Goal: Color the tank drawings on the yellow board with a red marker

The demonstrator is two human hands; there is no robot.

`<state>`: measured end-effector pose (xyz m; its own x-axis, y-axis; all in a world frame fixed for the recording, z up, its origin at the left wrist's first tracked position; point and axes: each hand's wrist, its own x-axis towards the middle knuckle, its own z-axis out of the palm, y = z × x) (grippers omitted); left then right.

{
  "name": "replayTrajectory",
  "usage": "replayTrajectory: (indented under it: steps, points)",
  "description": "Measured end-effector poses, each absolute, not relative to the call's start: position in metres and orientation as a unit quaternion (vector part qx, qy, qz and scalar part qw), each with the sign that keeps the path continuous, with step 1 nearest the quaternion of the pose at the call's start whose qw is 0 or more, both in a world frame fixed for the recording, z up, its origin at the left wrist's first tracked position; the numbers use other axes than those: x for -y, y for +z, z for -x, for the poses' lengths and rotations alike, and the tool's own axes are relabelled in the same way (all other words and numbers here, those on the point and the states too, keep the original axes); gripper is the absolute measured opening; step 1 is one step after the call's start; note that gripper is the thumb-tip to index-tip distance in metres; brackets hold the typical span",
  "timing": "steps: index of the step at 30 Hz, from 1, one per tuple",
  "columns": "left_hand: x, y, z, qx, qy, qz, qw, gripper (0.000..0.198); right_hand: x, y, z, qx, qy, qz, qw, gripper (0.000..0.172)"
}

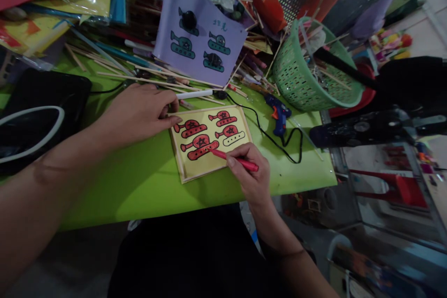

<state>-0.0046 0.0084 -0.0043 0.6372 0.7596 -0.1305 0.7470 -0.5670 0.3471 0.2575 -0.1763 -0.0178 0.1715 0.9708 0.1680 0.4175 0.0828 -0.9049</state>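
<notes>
A yellow card point(195, 169) with a pale raised border lies on the green table, bearing several black-outlined tank drawings. Most are coloured red; the lower part of the right-hand tank point(233, 138) is still yellow. My right hand point(253, 174) is closed around a red marker point(244, 163), its tip at the lower left tank point(200, 144). My left hand point(139, 107) is closed at the card's upper left corner, thumb pressed on its edge and fingers curled. Beside those fingers lies a white stick-like rod point(195, 94).
A purple sheet point(202, 42) with green tanks stands behind the card, among loose wooden sticks point(115, 74). To the right are a blue glue gun point(278, 114) with a black cable and a green basket point(310, 79). A black case point(75, 98) lies left.
</notes>
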Motion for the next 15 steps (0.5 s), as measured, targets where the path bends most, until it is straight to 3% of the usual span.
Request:
replayTrajectory:
  steps: [15]
  points:
    - [-0.0046,-0.0033,0.005,-0.419,0.025,-0.889,0.181,0.025,0.1761,-0.0186,-0.2581,0.584,0.286,0.593,0.475,0.005]
